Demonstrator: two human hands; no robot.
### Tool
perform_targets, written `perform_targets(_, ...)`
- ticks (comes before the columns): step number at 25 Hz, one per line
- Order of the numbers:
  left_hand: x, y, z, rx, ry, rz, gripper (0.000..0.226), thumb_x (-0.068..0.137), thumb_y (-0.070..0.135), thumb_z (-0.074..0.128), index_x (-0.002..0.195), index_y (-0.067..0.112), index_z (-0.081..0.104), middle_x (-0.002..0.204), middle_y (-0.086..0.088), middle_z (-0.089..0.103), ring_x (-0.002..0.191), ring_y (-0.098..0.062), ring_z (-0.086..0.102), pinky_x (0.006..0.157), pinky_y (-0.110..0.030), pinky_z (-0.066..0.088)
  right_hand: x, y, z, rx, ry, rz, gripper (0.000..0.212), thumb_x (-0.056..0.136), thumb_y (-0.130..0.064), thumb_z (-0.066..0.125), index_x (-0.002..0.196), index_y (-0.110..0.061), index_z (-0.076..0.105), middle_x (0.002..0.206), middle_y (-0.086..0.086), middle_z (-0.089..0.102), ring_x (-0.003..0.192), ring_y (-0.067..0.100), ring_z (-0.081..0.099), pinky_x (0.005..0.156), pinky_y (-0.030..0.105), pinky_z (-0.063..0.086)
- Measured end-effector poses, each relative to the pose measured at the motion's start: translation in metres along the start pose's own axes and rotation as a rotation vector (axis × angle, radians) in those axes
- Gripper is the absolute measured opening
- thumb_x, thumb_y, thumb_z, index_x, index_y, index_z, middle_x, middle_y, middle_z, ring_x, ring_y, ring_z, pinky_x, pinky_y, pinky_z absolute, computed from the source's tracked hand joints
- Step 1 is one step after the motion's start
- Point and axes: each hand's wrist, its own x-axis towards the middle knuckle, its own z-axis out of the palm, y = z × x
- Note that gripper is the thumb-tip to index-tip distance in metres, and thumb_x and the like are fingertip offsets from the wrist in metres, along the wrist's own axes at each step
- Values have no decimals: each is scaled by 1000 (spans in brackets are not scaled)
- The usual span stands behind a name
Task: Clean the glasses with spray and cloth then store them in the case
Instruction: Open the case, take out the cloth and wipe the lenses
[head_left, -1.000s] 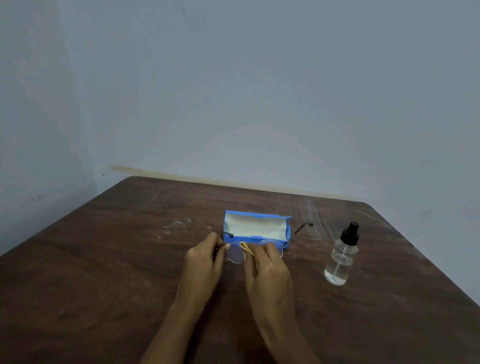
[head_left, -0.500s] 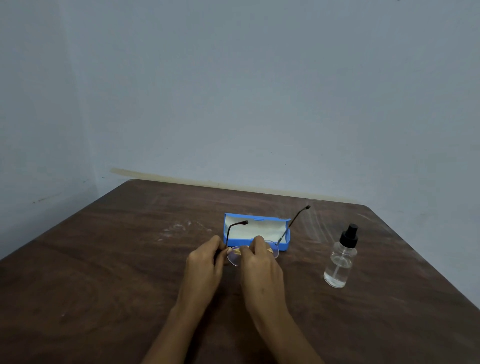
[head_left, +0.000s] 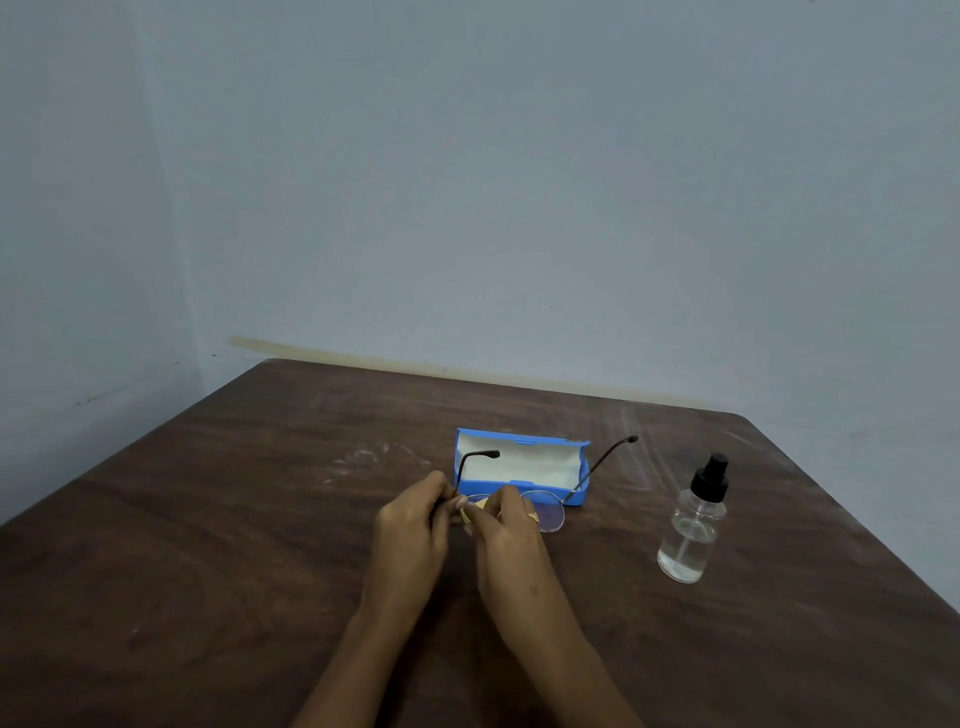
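Observation:
The thin-framed glasses (head_left: 549, 514) are held just above the table in front of the case, temples unfolded and pointing away from me. My left hand (head_left: 415, 525) pinches the frame at its left end. My right hand (head_left: 506, 540) presses a small yellow cloth (head_left: 475, 506) onto the left lens; most of the cloth is hidden by my fingers. The right lens shows bare beside my right hand. Behind the glasses lies the blue case (head_left: 519, 460), open, with a white lining. A clear spray bottle (head_left: 691, 525) with a black nozzle stands upright to the right.
All of it sits on a dark brown wooden table (head_left: 208, 545) pushed into a corner of grey-blue walls. Faint white smears (head_left: 363, 457) mark the table left of the case. The table's right edge runs close behind the bottle.
The glasses' temples have tipped up from near the table and now point away over the case. My right hand has shifted left with the cloth onto the left lens.

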Motion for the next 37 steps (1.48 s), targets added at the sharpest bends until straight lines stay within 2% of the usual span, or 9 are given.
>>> perform_targets(7,0,9,-1,5,-32,18,35,73,-12,50,61,19,41,53,21,40,57,11,50,53,-1,34,0,-6,8,-95,-107,155,45,13,-13,90,50,-23,67,57,-5,57,48,7,58,37,8,37)
perform_targets(13,1,2,3,0,-62,4,16,72,1,42,61,11,47,59,-5,61,66,-17,56,55,-18,46,10,-1,18,-238,-64,85,30,35,-12,83,50,-23,59,52,-7,55,53,10,56,66,24,26)
perform_targets(16,1,0,4,22,-60,31,20,72,0,44,62,17,45,58,-4,58,60,-15,53,54,-19,42,13,5,17,-67,27,70,14,56,-12,73,58,-21,62,63,-5,57,59,8,58,55,11,38)
perform_targets(18,2,1,4,28,-61,31,17,72,0,44,62,14,47,58,-3,56,59,-14,51,55,-19,42,13,9,16,-18,-7,37,11,68,-4,67,72,-15,66,76,1,59,69,13,59,62,20,51)
perform_targets(21,2,0,4,23,-46,17,18,71,-2,45,62,13,46,59,-2,54,60,-13,50,54,-15,38,10,4,6,56,-38,19,17,77,0,53,85,-3,67,85,13,56,77,24,56,65,35,52)
perform_targets(24,1,1,3,6,-23,25,32,74,-7,49,62,21,41,58,5,52,62,-9,55,54,-12,41,5,-4,-6,83,-40,4,30,78,-12,40,86,0,66,87,13,54,79,22,51,65,36,49)
perform_targets(28,2,8,0,-7,5,22,37,72,-19,49,61,15,41,57,17,40,63,15,51,57,2,34,0,-4,-15,70,-84,-50,28,78,-9,44,90,-4,69,89,14,57,81,23,56,67,30,48)
perform_targets(32,2,7,-1,7,8,12,33,71,-14,48,60,16,40,53,17,36,59,12,47,55,1,32,-4,-1,-17,1,-23,-52,22,61,-3,58,74,-15,73,73,4,61,61,11,58,51,12,38)
perform_targets(37,2,6,1,10,-32,14,19,69,-2,40,58,13,40,52,16,36,54,5,42,51,-5,31,-8,-5,-15,-82,-92,32,28,37,-9,85,56,-21,68,63,-4,58,49,5,56,36,10,30)
